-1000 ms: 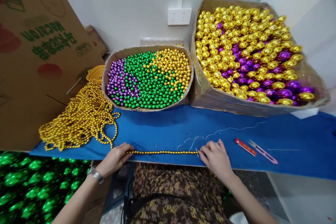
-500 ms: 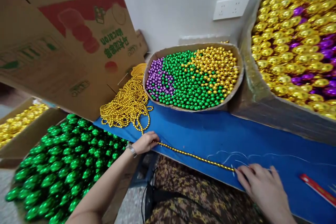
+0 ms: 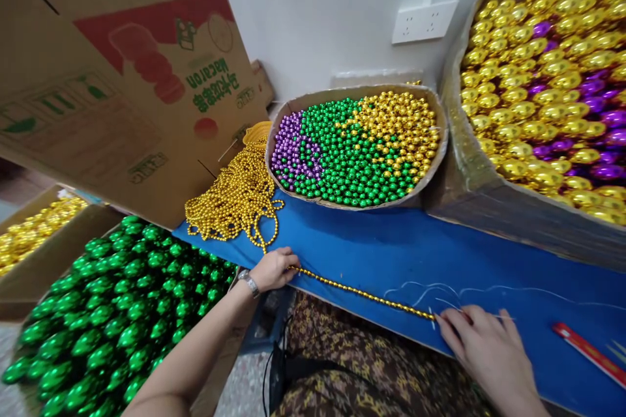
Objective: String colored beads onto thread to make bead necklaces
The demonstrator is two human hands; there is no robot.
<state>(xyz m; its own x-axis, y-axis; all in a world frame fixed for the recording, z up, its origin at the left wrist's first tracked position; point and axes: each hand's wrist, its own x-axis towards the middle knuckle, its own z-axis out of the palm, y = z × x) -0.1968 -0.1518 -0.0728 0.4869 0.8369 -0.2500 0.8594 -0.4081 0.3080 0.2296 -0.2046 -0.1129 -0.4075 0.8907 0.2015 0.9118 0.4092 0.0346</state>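
Versus one second ago: view swung left, box of gold ornaments [image 3: 42,225] now in frame. Hold unchanged, so work judged at same stage. Gold bead strand [image 3: 362,292] straight between hands, along near edge of blue cloth [image 3: 337,234]. Left hand [image 3: 274,268]: fingers pinched on strand, near gold bead pile [image 3: 232,199]. Right hand [image 3: 484,335]: thumb and forefinger pinch strand's right end, white thread [image 3: 415,285] just beside.
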